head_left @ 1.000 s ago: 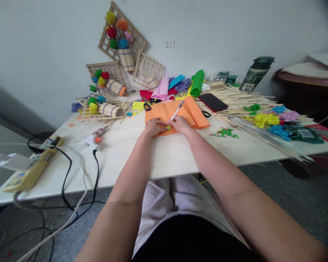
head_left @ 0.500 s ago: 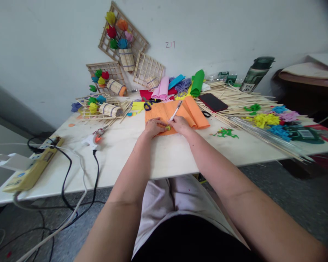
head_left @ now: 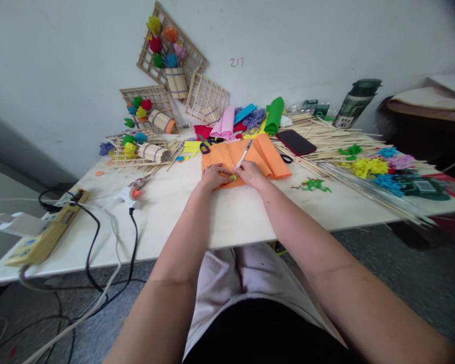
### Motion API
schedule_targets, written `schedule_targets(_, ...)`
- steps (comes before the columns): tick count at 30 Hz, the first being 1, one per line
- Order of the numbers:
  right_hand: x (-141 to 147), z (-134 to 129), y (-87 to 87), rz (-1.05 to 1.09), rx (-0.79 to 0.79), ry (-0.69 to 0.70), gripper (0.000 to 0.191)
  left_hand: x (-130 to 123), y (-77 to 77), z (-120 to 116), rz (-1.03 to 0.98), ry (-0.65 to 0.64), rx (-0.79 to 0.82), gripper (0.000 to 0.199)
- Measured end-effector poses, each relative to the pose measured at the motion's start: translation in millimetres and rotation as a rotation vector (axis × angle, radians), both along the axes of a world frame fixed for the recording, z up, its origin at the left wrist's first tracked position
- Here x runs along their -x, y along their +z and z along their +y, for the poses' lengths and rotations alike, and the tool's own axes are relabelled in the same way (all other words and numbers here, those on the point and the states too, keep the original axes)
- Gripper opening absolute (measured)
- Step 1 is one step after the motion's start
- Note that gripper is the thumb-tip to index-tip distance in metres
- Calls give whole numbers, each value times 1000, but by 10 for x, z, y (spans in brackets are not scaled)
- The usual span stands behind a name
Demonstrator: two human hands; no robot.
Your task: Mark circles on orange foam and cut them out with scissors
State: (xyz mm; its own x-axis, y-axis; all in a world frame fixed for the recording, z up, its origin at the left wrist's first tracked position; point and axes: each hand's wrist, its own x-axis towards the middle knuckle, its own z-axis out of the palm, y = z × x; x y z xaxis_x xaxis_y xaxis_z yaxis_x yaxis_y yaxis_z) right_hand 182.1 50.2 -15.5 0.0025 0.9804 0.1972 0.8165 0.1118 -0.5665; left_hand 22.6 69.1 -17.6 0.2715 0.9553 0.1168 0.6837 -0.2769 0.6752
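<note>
A sheet of orange crepe paper (head_left: 223, 152) lies on the table, its right part rolled. My right hand (head_left: 251, 173) is closed around a white pen (head_left: 243, 154), which slants up and away; its tip is hidden by the fingers. My left hand (head_left: 214, 177) rests on the paper's near left part with its fingers stretched out. The fingertips touch a small yellow-green round piece (head_left: 233, 177), which lies on the paper between both hands.
Scissors (head_left: 205, 146) lie at the paper's far left corner. A phone (head_left: 296, 142) and many thin sticks (head_left: 326, 132) are to the right. At left are a glue gun (head_left: 129, 194) and a power strip (head_left: 49, 230). Stick lattices with paper flowers (head_left: 170, 60) lean on the wall.
The pen in my right hand has shifted very slightly. My left hand stays in place on the paper.
</note>
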Motion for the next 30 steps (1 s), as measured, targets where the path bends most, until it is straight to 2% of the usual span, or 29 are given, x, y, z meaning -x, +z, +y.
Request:
schedule_targets(7,-6,28,-31,-1,-15,2,27,-2,5,24,39,-3,-4,35)
schedule_targets(19,6,-61,68,-67,33,-57,32,-1,-11,8,19,3,-2,33)
schedule_targets(30,8,-65,74,-78,39,-67,31,-8,8,-14,3,6,-2,31)
